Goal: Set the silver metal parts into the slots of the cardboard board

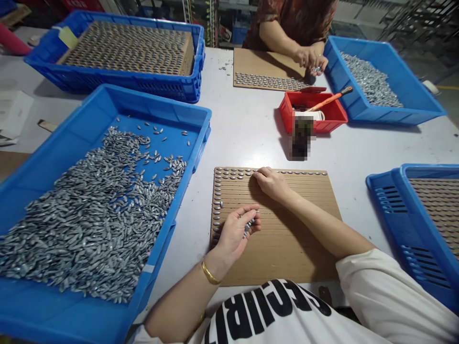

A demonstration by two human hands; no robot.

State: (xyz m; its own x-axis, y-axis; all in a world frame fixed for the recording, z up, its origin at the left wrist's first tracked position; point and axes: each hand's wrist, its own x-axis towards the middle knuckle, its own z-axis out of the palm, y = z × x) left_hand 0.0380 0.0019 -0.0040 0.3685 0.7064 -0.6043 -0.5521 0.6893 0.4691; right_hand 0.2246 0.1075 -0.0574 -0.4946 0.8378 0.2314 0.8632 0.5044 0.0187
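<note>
A sheet of grooved cardboard (pixel 287 229) lies flat on the table before me. Small grey spindle-shaped metal pieces (pixel 234 170) sit in its top groove and run down its left edge, with a second row partly laid. Curled palm-up over the left part of the sheet, my left hand (pixel 238 230) holds several of these metal pieces (pixel 248 228). My right hand (pixel 270 184) reaches to the second groove from the top, fingertips pressed together against the cardboard. Whatever those fingertips pinch is hidden beneath them.
A blue tray (pixel 195 112) of loose metal pieces stands at left. Behind it is a blue crate (pixel 125 86) with filled cardboard; another blue crate (pixel 394 205) stands right. A red box (pixel 332 125) lies ahead. Across the table, a person's hands (pixel 310 57) work over cardboard beside a blue bin (pixel 390 114).
</note>
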